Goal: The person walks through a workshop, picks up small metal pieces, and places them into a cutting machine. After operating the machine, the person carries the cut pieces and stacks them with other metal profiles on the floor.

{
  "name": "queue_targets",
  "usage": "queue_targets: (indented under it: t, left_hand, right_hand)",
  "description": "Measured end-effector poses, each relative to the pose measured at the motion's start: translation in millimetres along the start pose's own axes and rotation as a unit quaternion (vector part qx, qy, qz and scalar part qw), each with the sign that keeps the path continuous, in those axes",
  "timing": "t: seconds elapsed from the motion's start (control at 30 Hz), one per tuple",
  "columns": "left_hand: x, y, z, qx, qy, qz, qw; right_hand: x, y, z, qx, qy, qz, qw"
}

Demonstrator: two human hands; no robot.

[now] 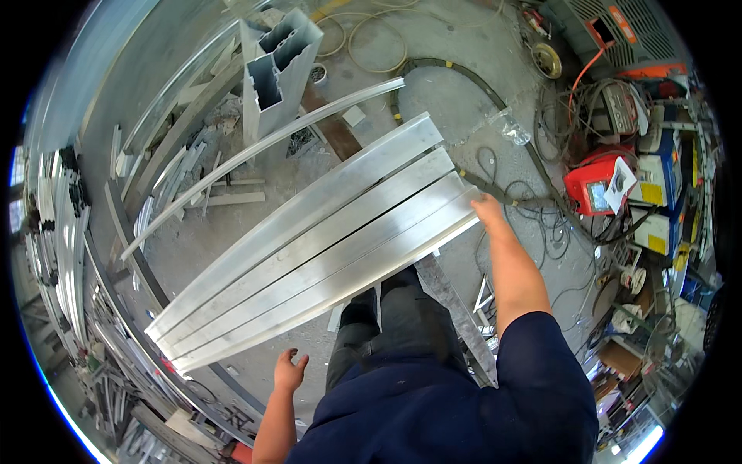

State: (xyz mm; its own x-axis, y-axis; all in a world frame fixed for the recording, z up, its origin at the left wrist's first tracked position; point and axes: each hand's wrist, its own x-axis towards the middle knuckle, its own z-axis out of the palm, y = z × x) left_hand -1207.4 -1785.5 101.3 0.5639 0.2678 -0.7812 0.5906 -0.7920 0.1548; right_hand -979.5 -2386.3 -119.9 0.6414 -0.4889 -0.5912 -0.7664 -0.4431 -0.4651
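Several long silvery aluminium profiles (pixel 309 255) lie side by side in front of me, with dark narrow gaps between them, slanting from lower left to upper right. My right hand (pixel 485 207) grips the near corner at the right end of the nearest profile (pixel 402 240). Down at the lower middle, my left hand (pixel 290 370) is held in the air, apart from the profiles. Its thumb and fingers are spread and nothing is in them. A dark metal bar (pixel 460 309) runs beneath the right end of the profiles, close to my legs.
Beyond the profiles, a thin metal strip (pixel 270 131) slants across, and hollow aluminium sections (pixel 280 77) stand upright. A red machine with a screen (pixel 595 189), cables (pixel 541 170) and boxes crowd the right side. Metal offcuts (pixel 116 387) pile up at left.
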Motion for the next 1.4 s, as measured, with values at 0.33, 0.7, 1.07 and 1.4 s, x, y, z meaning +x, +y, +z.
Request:
queue_targets:
  t: [0.33,0.7,1.07,1.4]
  left_hand:
    - [-42,-73,33,-0.081,-0.080,-0.171,0.979]
    - [-57,1,42,-0.231,-0.054,-0.133,0.962]
    - [-83,-24,39,-0.154,-0.043,-0.137,0.978]
    - [-97,-121,59,-0.221,0.005,-0.089,0.971]
  right_hand:
    - [28,-126,2,-0.109,0.018,-0.128,0.986]
    - [86,-203,44,-0.154,-0.081,-0.142,0.974]
    - [56,-208,34,-0.282,-0.042,-0.124,0.951]
    - [-91,-99,3,-0.232,0.003,-0.286,0.930]
